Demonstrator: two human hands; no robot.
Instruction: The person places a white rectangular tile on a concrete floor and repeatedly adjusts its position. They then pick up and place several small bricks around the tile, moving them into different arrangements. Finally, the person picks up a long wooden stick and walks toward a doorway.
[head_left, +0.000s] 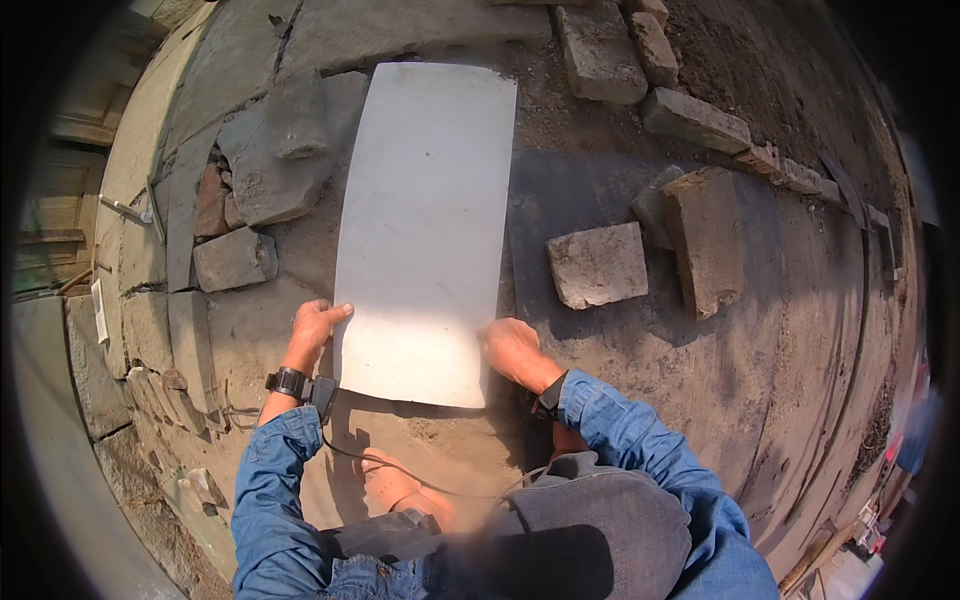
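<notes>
A white rectangular sheet (427, 225), its material unclear, stretches away from me over the dusty ground, slightly bowed at its near edge. My left hand (316, 330) grips its left edge near the close end, thumb on top and fingers hidden beneath. On the opposite edge, at about the same height, my right hand (517, 346) is closed round the sheet. Sunlight falls on the near part of the sheet; the far part is shaded.
Right of the sheet, stone blocks (600, 264) rest on a dark flat sheet (570, 187). More blocks and broken slabs (236, 259) lie at the left. A row of bricks (697, 124) borders soil at the upper right. My bare foot (397, 484) is just below the sheet, beside a cable (450, 491).
</notes>
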